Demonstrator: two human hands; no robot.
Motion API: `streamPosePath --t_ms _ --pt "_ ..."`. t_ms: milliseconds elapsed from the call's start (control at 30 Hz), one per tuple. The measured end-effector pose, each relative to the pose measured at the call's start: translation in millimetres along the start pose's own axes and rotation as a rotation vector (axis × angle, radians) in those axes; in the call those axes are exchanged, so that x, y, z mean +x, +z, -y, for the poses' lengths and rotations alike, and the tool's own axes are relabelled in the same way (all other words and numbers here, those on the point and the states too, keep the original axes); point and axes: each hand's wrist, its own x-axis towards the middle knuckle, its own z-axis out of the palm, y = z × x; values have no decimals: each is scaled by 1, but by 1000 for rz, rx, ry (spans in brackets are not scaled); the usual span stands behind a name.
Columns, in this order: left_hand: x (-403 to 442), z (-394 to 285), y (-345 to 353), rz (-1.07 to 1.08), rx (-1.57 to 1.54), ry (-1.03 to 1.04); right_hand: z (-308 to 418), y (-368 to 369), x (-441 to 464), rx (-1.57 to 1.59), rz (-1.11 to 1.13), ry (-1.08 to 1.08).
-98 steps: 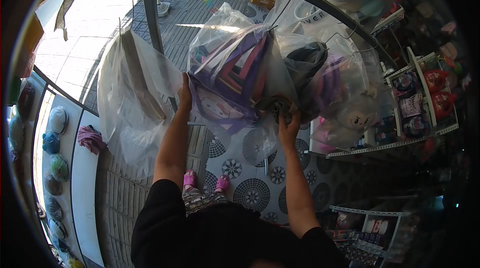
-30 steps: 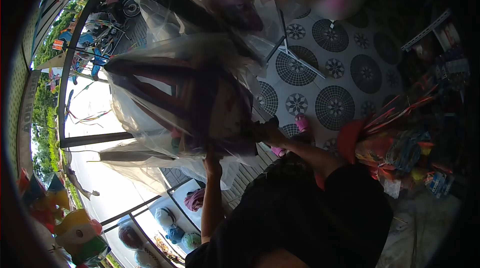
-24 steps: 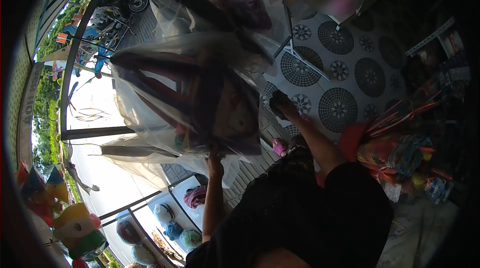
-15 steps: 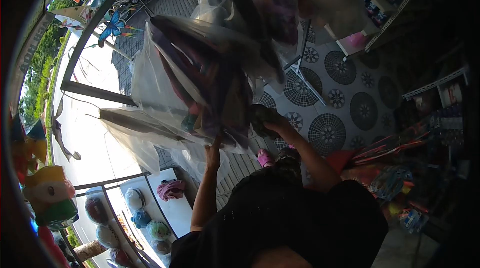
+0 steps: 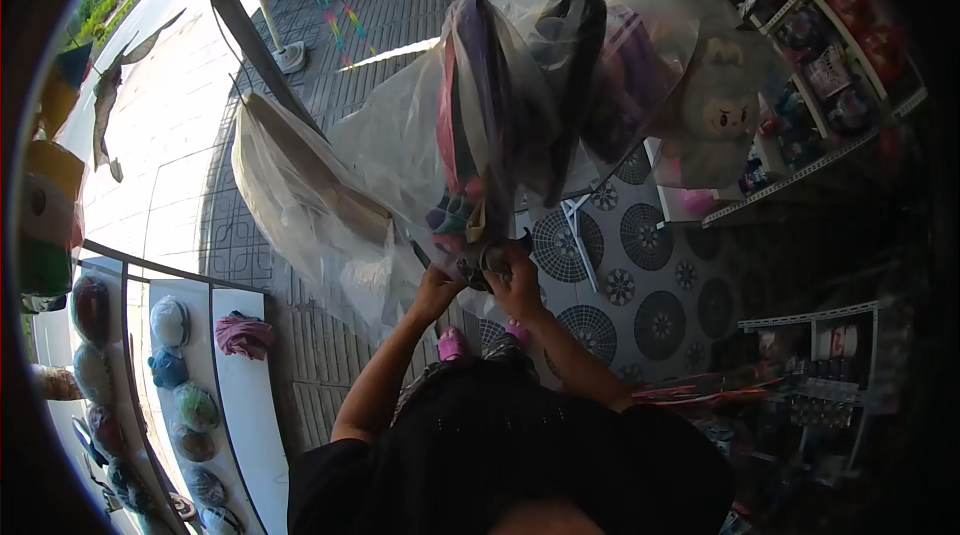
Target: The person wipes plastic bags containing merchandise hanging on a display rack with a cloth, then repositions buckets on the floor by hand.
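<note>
Both hands are close together at the lower end of the hanging bags. My left hand [image 5: 437,293] is closed at the left side of a dark, crumpled item [image 5: 484,261]. My right hand [image 5: 515,275] has its fingers wrapped round the right side of the same item. Just above hangs a clear plastic bag [image 5: 400,125] with purple and pink bags [image 5: 484,85] inside, seen edge-on. Left of it hangs another plastic cover with a long beige item [image 5: 310,160]. A dark bag in plastic [image 5: 570,45] hangs to the right.
A dark metal frame [image 5: 255,45] spans the top left. Wrapped caps [image 5: 170,320] and a pink cloth [image 5: 243,335] lie on white boards at left. A plush toy [image 5: 722,115] hangs at right before shelves [image 5: 830,125]. A folding metal leg [image 5: 580,245] stands on the tiled floor.
The view has swung round. My right hand has come in beside my left with the dark item, and the hanging purple bag has turned from its broad side to edge-on.
</note>
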Motion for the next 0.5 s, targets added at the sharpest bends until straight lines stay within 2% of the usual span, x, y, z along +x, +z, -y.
streamPosePath --t_ms 33,67,200,233,300,333,400,500 --pt "1 1 1 -17 -44 -20 -1 -5 4 29 -6 28" --pt "5 3 1 -40 74 18 -1 -14 7 22 -1 2" --pt "7 -19 1 -434 133 88 23 -61 12 204 -60 96" --pt "9 -21 -1 -454 88 65 24 -71 10 210 -76 99" --pt "14 -26 -6 -481 5 21 25 -86 7 224 -122 111" --pt "21 -22 -11 -472 -109 -36 37 -94 10 328 -162 153" --pt "20 -32 -11 -430 -91 -3 62 -107 12 534 -248 242" --pt "22 -23 -4 -290 -121 60 61 -107 4 774 -91 302"
